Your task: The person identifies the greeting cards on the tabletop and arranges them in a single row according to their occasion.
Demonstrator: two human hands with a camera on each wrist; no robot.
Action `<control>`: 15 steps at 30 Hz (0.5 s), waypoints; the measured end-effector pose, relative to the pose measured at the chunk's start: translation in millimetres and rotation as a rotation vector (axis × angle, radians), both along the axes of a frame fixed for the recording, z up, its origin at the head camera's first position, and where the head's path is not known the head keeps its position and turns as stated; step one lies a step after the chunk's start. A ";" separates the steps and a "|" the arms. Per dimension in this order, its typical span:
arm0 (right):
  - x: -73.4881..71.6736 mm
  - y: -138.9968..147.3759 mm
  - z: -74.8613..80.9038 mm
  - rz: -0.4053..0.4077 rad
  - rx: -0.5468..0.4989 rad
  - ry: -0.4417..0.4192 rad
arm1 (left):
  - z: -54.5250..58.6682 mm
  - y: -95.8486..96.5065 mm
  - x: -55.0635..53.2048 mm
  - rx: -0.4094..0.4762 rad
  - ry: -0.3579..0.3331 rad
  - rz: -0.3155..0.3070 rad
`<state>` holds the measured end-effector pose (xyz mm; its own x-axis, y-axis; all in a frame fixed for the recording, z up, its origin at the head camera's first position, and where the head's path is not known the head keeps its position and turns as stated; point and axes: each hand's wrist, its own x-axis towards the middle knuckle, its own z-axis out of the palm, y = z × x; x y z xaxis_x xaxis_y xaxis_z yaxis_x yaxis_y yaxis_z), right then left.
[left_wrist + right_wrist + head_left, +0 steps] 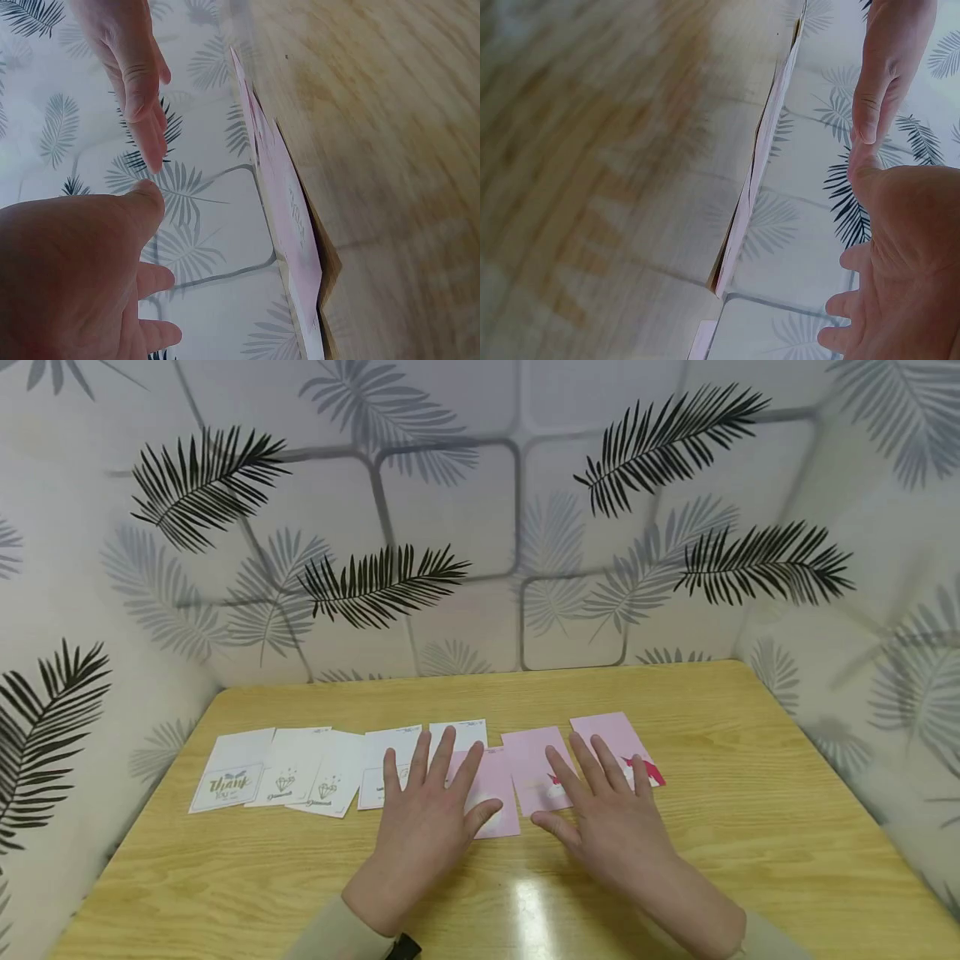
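Several cards lie in an overlapping row across the wooden table. At the left end is a white card (231, 781) with gold "Thank you" lettering, beside white cards (288, 760) printed with a diamond ring. Further right come a pink card (501, 818), a second pink card (531, 760) and, at the right end, a third (609, 735) with a darker pink figure. My left hand (427, 818), fingers spread, hovers over the middle of the row and partly hides cards there. Fingers apart, my right hand (618, 827) is above the right-hand pink cards. Both wrist views show a gap between hands and cards; neither holds anything.
The wooden table (765, 827) reaches back to a wall (450, 643) covered in a leaf pattern, which also rises on both sides. A dark band (405, 947) shows at the left sleeve (337, 935).
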<state>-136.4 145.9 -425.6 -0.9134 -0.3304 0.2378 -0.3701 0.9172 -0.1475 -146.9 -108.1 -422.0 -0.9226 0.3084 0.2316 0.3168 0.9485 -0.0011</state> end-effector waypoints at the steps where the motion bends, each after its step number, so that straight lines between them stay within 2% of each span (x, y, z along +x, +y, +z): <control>1: -0.5 0.0 0.2 0.000 -0.003 -0.002 | -0.1 0.0 -0.2 0.002 0.000 0.001; 10: -4.6 0.8 0.0 0.009 -0.008 -0.009 | -0.3 0.6 -2.8 0.025 -0.009 0.027; 15: -5.0 2.6 1.8 -0.003 -0.036 -0.017 | 1.4 3.1 -4.5 0.056 -0.040 0.036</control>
<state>-141.4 148.5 -423.8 -0.9184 -0.3192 0.2339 -0.3646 0.9123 -0.1865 -151.4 -105.0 -420.6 -0.9416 0.2628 0.2104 0.2815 0.9574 0.0638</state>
